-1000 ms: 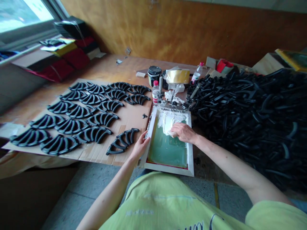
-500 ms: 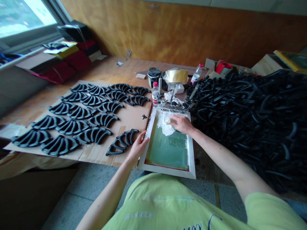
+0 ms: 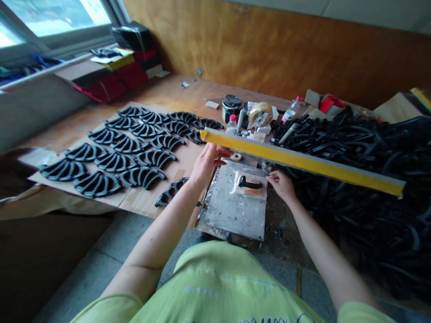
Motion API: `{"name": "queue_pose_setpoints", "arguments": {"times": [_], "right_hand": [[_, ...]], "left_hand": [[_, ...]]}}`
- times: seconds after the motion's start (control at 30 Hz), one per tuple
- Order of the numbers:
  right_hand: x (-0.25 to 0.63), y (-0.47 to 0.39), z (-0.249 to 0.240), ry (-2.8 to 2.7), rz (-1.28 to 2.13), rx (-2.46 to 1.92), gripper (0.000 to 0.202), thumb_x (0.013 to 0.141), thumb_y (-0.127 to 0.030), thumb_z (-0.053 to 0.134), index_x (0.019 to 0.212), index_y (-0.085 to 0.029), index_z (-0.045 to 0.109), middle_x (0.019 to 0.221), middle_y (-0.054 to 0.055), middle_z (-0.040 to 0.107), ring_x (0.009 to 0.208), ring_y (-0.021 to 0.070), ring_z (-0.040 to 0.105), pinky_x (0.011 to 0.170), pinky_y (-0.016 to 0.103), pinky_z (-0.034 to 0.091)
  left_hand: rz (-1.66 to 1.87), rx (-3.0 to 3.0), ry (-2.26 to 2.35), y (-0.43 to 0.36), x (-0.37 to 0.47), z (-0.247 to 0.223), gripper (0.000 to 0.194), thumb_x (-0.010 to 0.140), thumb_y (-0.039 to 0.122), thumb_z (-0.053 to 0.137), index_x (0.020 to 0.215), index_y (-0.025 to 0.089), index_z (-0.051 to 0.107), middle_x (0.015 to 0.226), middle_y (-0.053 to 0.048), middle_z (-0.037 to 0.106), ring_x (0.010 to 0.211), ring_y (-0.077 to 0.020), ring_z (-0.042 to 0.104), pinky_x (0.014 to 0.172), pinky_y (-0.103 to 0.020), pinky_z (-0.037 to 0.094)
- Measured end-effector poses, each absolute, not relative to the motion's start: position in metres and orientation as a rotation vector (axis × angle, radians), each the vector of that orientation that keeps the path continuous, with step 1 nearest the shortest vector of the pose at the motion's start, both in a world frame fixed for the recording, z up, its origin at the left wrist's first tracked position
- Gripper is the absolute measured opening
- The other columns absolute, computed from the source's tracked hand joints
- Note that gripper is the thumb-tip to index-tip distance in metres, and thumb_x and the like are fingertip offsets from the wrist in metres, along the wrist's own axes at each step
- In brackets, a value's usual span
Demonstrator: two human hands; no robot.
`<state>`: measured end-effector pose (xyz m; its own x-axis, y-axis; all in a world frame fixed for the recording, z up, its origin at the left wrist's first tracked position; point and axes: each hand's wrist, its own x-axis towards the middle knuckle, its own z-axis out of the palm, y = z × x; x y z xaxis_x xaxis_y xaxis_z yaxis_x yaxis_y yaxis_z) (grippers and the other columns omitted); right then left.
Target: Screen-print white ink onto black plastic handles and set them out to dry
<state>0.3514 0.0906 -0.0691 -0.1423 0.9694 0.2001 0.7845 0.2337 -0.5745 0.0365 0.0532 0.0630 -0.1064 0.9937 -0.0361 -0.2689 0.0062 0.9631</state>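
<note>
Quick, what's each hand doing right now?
Left hand: open, fingers beneath the yellow bar.
Right hand: fingers bent beside the gray plate; can't tell if holding anything.

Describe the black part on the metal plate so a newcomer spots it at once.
Between the cardboard sheet and the black heap lies a grey metal plate. On its far half, the black part rests singly, while other black pieces lie in rows or heaped.

From the front I have a clear way over the bare front of the metal plate [image 3: 232,217] to the black piece [image 3: 247,183]. Beyond, the raised yellow bar [image 3: 303,159] cuts across my path; the black heap [image 3: 377,215] crowds the right, bare cardboard [image 3: 183,161] opens left.
</note>
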Motion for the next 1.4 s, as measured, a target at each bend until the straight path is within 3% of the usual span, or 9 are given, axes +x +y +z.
{"name": "queue_pose_setpoints", "arguments": {"times": [0.1, 0.23, 0.33, 0.47, 0.67, 0.8, 0.9, 1.13, 1.4], "right_hand": [[0.32, 0.066, -0.086, -2.27, 0.453, -1.465, 0.024, 0.081, -0.028, 0.065, 0.104, -0.023, 0.068, 0.099, 0.007, 0.065, 0.098, 0.0226, 0.06, 0.09, 0.037, 0.047], [0.309, 0.062, -0.085, -2.394, 0.423, -1.459, 0.016, 0.088, -0.025, 0.054, 0.089, -0.022, 0.069, 0.096, 0.007, 0.062, 0.095, 0.0214, 0.059, 0.092, 0.037, 0.046], [0.314, 0.067, -0.087, -2.455, 0.404, -1.374, 0.019, 0.086, -0.025, 0.055, 0.102, -0.022, 0.067, 0.105, 0.008, 0.061, 0.102, 0.0235, 0.057, 0.094, 0.039, 0.046], [0.315, 0.071, -0.086, -2.517, 0.347, -1.272, 0.022, 0.089, -0.023, 0.05, 0.105, -0.021, 0.065, 0.1, 0.009, 0.063, 0.099, 0.0255, 0.056, 0.091, 0.042, 0.047], [0.244, 0.042, -0.052, -2.556, 0.376, -1.021, 0.021, 0.094, -0.027, 0.049, 0.103, -0.018, 0.066, 0.096, 0.01, 0.063, 0.096, 0.0254, 0.055, 0.089, 0.041, 0.046], [0.153, 0.011, -0.048, -2.623, 0.585, -0.805, 0.026, 0.096, -0.028, 0.046, 0.11, -0.018, 0.066, 0.1, 0.01, 0.063, 0.099, 0.0233, 0.055, 0.091, 0.037, 0.046], [0.099, 0.016, -0.068, -2.592, 0.769, -0.876, 0.027, 0.096, -0.029, 0.047, 0.113, -0.02, 0.066, 0.102, 0.007, 0.064, 0.098, 0.0193, 0.058, 0.092, 0.031, 0.046], [0.033, 0.058, -0.127, -2.784, 0.831, -1.381, 0.038, 0.095, -0.034, 0.05, 0.13, -0.023, 0.059, 0.114, 0.011, 0.061, 0.104, 0.0203, 0.06, 0.092, 0.028, 0.043], [0.014, 0.046, -0.129, -2.789, 0.774, -1.507, 0.041, 0.092, -0.049, 0.051, 0.113, -0.017, 0.065, 0.108, 0.014, 0.06, 0.101, 0.0232, 0.061, 0.089, 0.031, 0.044]], "left_hand": [[1.393, 0.89, 1.147, 0.054, 0.041, 0.05, 0.053, 0.084, 0.061, 0.05, 0.117, 0.02, 0.057, 0.091, -0.005, 0.071, 0.08, -0.0158, 0.066, 0.065, -0.025, 0.05], [1.153, 0.811, 1.195, 0.018, 0.044, 0.002, 0.058, 0.081, 0.065, 0.052, 0.115, 0.018, 0.058, 0.091, -0.008, 0.072, 0.075, -0.0156, 0.065, 0.06, -0.024, 0.047], [0.813, 0.749, 1.167, -0.021, 0.049, -0.039, 0.061, 0.079, 0.066, 0.054, 0.109, 0.014, 0.062, 0.092, -0.012, 0.072, 0.073, -0.0162, 0.065, 0.058, -0.024, 0.046], [0.728, 0.672, 1.171, -0.054, 0.053, -0.069, 0.062, 0.076, 0.066, 0.055, 0.108, 0.013, 0.063, 0.096, -0.013, 0.073, 0.072, -0.0155, 0.064, 0.057, -0.023, 0.044], [0.935, 0.518, 1.142, -0.059, 0.046, -0.059, 0.067, 0.076, 0.07, 0.053, 0.111, 0.013, 0.059, 0.1, -0.015, 0.072, 0.074, -0.0181, 0.066, 0.056, -0.026, 0.048], [1.232, 0.287, 1.297, -0.064, 0.018, -0.063, 0.056, 0.077, 0.071, 0.052, 0.089, 0.016, 0.054, 0.079, -0.008, 0.069, 0.065, -0.0171, 0.064, 0.052, -0.025, 0.048], [1.33, 0.179, 1.533, -0.084, -0.023, -0.086, 0.051, 0.079, 0.068, 0.051, 0.079, 0.016, 0.053, 0.072, -0.007, 0.066, 0.06, -0.0141, 0.06, 0.051, -0.023, 0.046], [1.492, -0.1, 1.836, -0.124, -0.09, -0.148, 0.041, 0.082, 0.054, 0.056, 0.097, 0.016, 0.059, 0.1, -0.012, 0.065, 0.089, -0.0207, 0.061, 0.059, -0.025, 0.052], [1.575, -0.127, 1.71, -0.109, -0.088, -0.16, 0.04, 0.087, 0.049, 0.054, 0.11, 0.017, 0.059, 0.123, -0.013, 0.059, 0.101, -0.0225, 0.06, 0.071, -0.032, 0.058]]}}
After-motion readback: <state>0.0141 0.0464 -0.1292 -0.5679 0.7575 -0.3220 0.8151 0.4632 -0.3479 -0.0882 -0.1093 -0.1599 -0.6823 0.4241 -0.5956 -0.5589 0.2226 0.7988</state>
